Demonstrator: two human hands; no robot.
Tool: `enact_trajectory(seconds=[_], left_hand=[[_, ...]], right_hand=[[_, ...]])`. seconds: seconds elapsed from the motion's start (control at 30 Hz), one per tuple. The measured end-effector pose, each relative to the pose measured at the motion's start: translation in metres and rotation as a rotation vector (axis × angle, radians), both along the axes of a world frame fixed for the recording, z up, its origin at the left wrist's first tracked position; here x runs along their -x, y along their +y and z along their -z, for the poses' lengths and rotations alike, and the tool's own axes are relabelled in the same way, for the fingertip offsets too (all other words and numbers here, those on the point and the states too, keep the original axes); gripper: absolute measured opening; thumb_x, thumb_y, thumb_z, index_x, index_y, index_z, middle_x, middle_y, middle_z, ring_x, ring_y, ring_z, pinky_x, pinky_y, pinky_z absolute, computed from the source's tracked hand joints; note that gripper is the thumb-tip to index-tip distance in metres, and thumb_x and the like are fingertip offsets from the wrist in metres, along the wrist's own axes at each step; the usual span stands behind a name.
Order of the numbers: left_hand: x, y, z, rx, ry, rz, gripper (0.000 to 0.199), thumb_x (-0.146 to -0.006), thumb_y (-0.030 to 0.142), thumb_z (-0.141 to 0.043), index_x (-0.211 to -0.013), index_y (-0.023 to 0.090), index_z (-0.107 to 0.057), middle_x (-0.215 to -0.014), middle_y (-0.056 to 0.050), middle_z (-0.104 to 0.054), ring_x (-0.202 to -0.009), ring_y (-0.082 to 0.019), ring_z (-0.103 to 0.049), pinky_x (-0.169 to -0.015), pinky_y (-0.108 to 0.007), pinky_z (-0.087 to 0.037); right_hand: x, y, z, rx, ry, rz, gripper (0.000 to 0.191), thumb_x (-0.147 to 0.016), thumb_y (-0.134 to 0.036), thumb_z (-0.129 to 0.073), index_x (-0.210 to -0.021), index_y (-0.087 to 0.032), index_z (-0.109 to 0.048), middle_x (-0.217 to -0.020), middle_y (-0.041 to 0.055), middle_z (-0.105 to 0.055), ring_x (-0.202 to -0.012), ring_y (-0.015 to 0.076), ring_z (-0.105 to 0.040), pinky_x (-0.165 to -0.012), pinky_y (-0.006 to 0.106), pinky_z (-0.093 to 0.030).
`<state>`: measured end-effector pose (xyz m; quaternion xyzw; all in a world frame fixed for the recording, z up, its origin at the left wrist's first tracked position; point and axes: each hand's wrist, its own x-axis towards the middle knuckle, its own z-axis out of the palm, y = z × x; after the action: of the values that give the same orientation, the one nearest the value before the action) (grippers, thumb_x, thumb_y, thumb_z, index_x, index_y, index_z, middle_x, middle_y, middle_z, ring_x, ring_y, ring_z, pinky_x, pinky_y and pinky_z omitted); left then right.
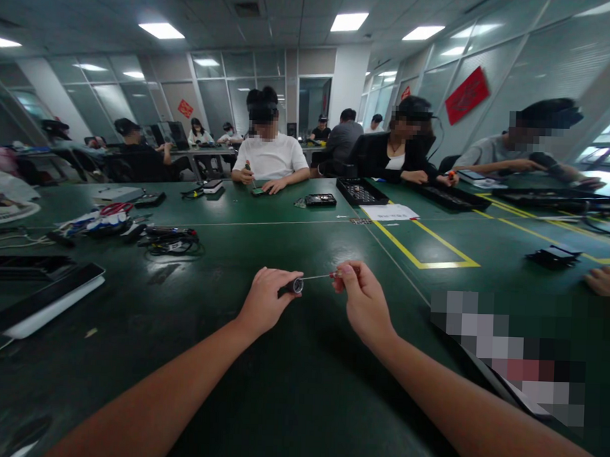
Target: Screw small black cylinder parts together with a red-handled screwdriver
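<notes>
Near the middle of the green table, my left hand [268, 300] is closed round a small dark cylinder [296, 285] whose round, ringed end faces me. To its right, my right hand [365, 298] pinches the red handle of a thin screwdriver [317, 277]. The metal shaft points left, and its tip is at the upper rim of the cylinder. Whether the tip touches the rim or sits inside it is too small to tell. Both hands are raised a little over the table top.
Cables and tools [172, 240] lie at the left, by a black-and-white case [50, 299]. A black parts tray [361, 192] and white paper [390, 212] are farther back. A black device [554, 256] and another person's hand [606, 280] are at the right. A person [271, 154] works opposite.
</notes>
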<state>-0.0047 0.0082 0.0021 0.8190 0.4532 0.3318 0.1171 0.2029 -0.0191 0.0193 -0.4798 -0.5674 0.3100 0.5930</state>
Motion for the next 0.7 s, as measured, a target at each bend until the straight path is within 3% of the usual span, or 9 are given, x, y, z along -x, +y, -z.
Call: enact_trajectory(seconds=[0.7], left_hand=[[0.0024,0.0038,0.0044,0.028,0.030,-0.024,0.038,-0.086,0.025,-0.074,-0.123,0.032,-0.065,-0.118,-0.001,-0.069,-0.113,-0.023,-0.058,-0.106,-0.049,-0.033]], right_hand=[[-0.0020,-0.0042,-0.0045,-0.032,-0.214,0.067,0.026,-0.101,-0.042,-0.042,-0.091,-0.022,-0.056,-0.073,0.0010,-0.062,-0.070,0.0183,-0.059,-0.068,0.032,-0.044]])
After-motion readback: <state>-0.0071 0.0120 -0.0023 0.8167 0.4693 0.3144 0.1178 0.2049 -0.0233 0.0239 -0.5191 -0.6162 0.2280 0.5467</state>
